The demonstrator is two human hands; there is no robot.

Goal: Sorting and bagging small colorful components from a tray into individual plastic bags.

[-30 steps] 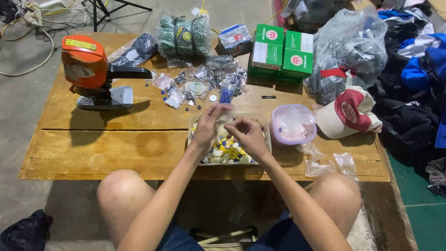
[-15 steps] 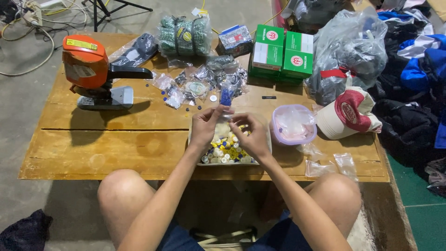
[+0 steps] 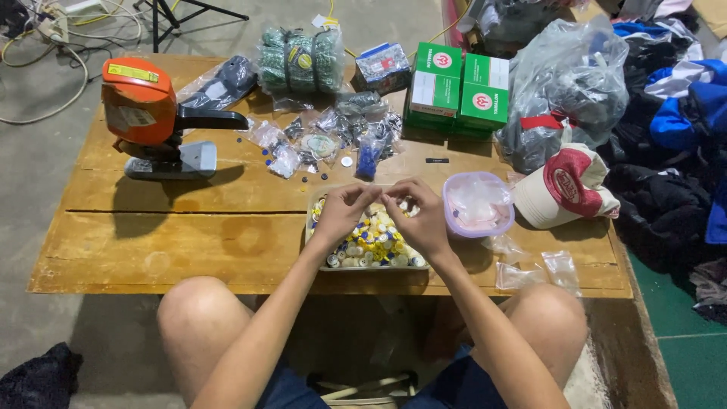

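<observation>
A shallow tray [image 3: 379, 266] full of small round yellow, white and blue pieces [image 3: 371, 241] lies at the near edge of the wooden table [image 3: 189, 235]. Both my hands hover just above its far half. My left hand [image 3: 342, 213] and my right hand [image 3: 421, 218] meet fingertip to fingertip, each pinching something tiny between thumb and fingers. The pinched piece is too small to make out clearly. My bare knees show under the table's front edge.
An orange hand press [image 3: 144, 113] stands at the left. Small filled plastic bags [image 3: 318, 140], green rolls [image 3: 299, 59] and two green boxes [image 3: 458, 89] lie behind. A lilac tub [image 3: 477, 206], a cap [image 3: 564, 185], empty bags [image 3: 534, 271] and a clothes pile [image 3: 674, 151] sit right.
My hands rose out of the tray, parted briefly, then came together so the fingertips now touch above the tray's far half.
</observation>
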